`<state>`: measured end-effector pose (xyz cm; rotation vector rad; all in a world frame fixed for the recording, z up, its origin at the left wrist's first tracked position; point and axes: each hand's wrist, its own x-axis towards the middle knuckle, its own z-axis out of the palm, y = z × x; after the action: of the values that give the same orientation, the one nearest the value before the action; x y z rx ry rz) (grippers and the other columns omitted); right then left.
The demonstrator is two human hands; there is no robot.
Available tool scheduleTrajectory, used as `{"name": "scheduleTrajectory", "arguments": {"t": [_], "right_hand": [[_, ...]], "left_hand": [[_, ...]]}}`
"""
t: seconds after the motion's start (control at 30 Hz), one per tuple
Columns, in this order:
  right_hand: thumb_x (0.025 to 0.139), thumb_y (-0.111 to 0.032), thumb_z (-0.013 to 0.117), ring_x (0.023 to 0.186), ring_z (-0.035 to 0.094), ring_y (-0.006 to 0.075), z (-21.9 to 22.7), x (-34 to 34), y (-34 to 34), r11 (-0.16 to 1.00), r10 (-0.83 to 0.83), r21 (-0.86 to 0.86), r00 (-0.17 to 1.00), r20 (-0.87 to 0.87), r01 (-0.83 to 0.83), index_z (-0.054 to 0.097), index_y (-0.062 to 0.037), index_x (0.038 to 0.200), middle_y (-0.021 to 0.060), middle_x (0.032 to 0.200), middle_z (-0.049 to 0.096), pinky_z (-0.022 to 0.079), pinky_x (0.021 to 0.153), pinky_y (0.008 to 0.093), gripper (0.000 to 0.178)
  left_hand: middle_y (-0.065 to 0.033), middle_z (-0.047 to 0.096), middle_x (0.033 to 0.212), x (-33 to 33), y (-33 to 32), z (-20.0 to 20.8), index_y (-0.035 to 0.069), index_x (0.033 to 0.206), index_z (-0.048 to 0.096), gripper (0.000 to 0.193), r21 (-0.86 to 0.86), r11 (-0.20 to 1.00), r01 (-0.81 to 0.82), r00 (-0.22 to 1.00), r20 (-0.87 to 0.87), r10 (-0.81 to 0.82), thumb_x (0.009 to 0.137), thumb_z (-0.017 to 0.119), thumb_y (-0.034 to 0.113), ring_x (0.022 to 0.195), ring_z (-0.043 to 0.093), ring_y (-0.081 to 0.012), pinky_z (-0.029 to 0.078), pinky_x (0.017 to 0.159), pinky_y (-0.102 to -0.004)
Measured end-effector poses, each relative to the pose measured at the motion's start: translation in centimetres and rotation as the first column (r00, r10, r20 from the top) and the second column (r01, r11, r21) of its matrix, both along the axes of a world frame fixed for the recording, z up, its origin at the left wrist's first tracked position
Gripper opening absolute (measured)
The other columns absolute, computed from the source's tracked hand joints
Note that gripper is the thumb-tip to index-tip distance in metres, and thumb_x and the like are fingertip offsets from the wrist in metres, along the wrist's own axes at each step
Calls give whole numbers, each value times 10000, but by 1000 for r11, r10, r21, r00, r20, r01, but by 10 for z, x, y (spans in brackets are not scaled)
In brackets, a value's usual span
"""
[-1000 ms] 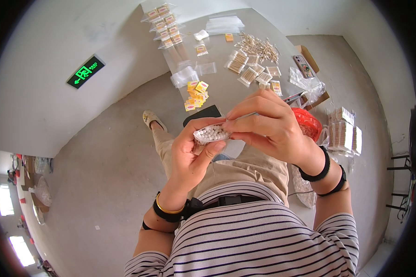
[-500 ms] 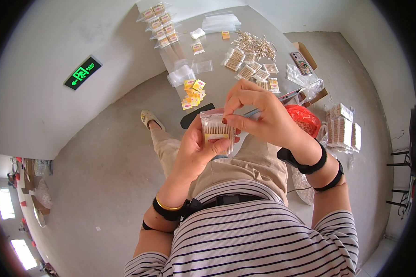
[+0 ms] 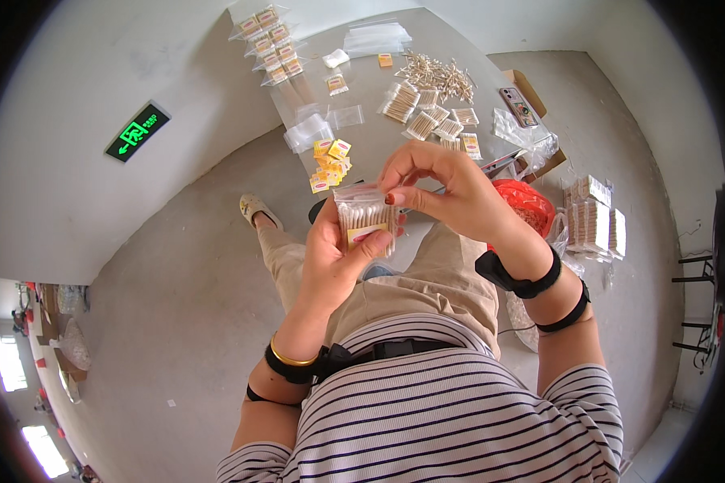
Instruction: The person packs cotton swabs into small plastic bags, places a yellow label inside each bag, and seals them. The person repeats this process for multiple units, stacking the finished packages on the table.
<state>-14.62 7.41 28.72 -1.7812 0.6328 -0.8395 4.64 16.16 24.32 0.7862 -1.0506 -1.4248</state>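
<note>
Clear bag of cotton swabs (image 3: 366, 212) above my lap, top edge up. My left hand (image 3: 335, 262) grips its lower part, thumb over the yellow label (image 3: 362, 233). My right hand (image 3: 447, 183) pinches the top right corner, thumb against fingers. Beyond, on the grey table (image 3: 366, 95): loose swabs (image 3: 438, 78), yellow cards (image 3: 330, 166).

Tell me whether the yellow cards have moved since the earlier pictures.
No. Judged against the table, the yellow cards keep their place, just nearer the person than the clear bags; only the whole view has shifted slightly.
</note>
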Motion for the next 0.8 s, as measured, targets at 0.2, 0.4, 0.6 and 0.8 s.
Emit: {"name": "scheduleTrajectory", "arguments": {"t": [0.2,0.4,0.6,0.8], "right_hand": [[924,-33,747,901,676,164,3,-2,-1,998,-36,-48,999,-36,35,720,2,1002,62,974,705,536,847,316,89],[918,-14,742,961,665,171,4,-6,-6,983,10,-183,998,-69,-23,703,-22,936,60,1024,722,516,878,313,44],[915,-40,763,986,666,163,-3,-10,-13,996,62,-66,998,-10,-63,712,-22,969,65,1049,729,522,893,317,76],[903,-53,785,1058,656,159,-11,-8,-6,996,-25,88,988,154,11,689,-4,1150,75,1134,708,519,937,325,270]], "left_hand": [[-97,679,1242,11,-6,-14,-28,1354,532,489,-44,999,12,997,71,-9,948,771,100,1082,681,-157,562,932,-309],[-87,726,1126,21,-12,-3,-45,1219,638,320,-51,996,-79,983,165,86,966,757,111,1025,691,-129,565,909,-292],[-85,745,1063,20,-15,0,-46,1167,666,232,-54,996,-78,985,151,85,981,729,78,977,705,-120,578,883,-280],[-98,738,1094,13,-17,3,-45,1184,660,243,-94,982,-166,978,115,176,978,728,65,991,702,-125,577,887,-279]]}}
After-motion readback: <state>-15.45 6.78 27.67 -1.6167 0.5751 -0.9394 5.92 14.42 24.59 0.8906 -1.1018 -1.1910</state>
